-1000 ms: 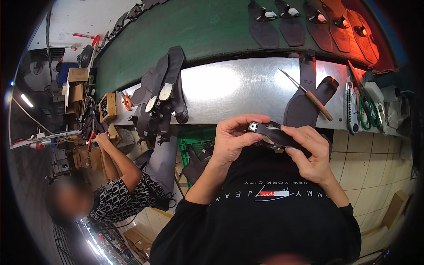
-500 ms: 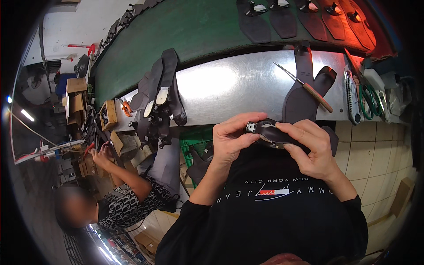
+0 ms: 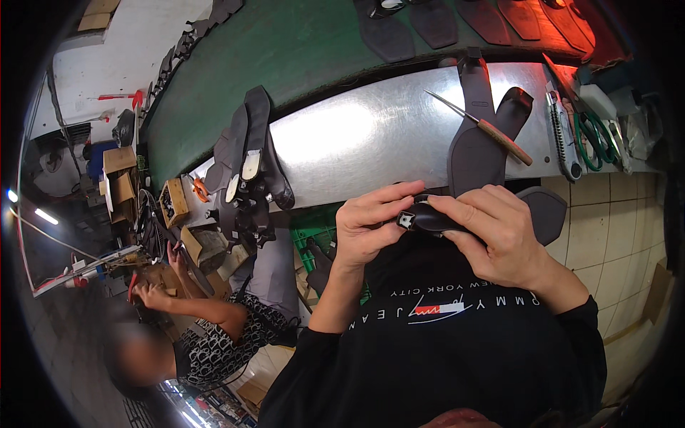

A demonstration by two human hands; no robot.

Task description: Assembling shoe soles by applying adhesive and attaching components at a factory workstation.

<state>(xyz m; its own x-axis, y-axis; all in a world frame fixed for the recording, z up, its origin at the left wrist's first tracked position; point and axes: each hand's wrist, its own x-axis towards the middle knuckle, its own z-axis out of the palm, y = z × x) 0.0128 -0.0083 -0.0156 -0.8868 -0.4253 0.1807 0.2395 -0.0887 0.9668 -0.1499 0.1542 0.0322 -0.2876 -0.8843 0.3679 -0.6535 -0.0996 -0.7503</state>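
Observation:
My left hand (image 3: 367, 225) and my right hand (image 3: 496, 232) hold a dark shoe sole with a heel (image 3: 437, 220) in front of my chest. The fingers and thumb of my left hand pinch around its end, where a small pale square piece (image 3: 406, 220) shows. My right hand grips the black curved part from the other side, and the flat front of the sole (image 3: 546, 210) sticks out past it. Beyond my hands, two dark soles (image 3: 474, 153) lie on the metal bench. An awl with a wooden handle (image 3: 503, 141) rests across them.
A utility knife (image 3: 564, 139) and green-handled scissors (image 3: 592, 139) lie at the bench's right. Stacked soles with heels (image 3: 250, 171) sit at its left. More soles (image 3: 432, 25) line the green surface (image 3: 300, 43) behind. A co-worker (image 3: 221, 321) sits at left, near a green crate (image 3: 321, 235).
The view has shifted a little. The sole has turned in my hands, so its flat front shows more beyond my right hand. The co-worker's hands have moved.

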